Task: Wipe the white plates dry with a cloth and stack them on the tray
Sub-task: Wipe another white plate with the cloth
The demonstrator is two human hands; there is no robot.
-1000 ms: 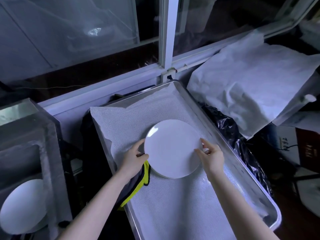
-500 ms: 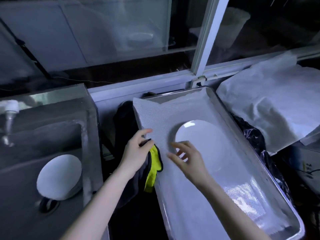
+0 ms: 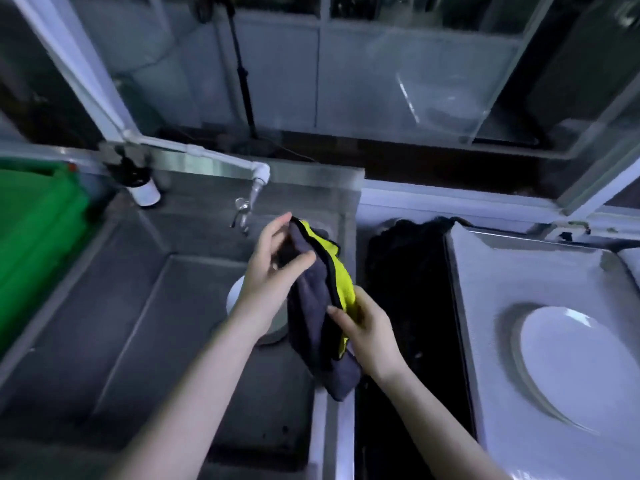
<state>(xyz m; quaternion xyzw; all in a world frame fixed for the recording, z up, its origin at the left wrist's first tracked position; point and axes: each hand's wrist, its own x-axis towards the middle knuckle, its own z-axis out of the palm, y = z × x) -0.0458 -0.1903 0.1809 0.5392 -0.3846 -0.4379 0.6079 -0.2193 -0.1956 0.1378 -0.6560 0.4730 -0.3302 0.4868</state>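
Person is holding the cloth (image 3: 311,317) over the sink (image 3: 138,323) with both hands. Left hand (image 3: 273,275) is pinching the top edge between thumb and fingers; right hand (image 3: 372,329) is curling round the yellow side lower down. One white plate (image 3: 232,299) is lying in the basin (mostly hidden under hand and cloth). The stacked plate (image 3: 581,362) is sitting on the tray (image 3: 502,271). Risk, as a guess: the plate is probably going to be slippery on pickup, slipping or knocking the steel wall.
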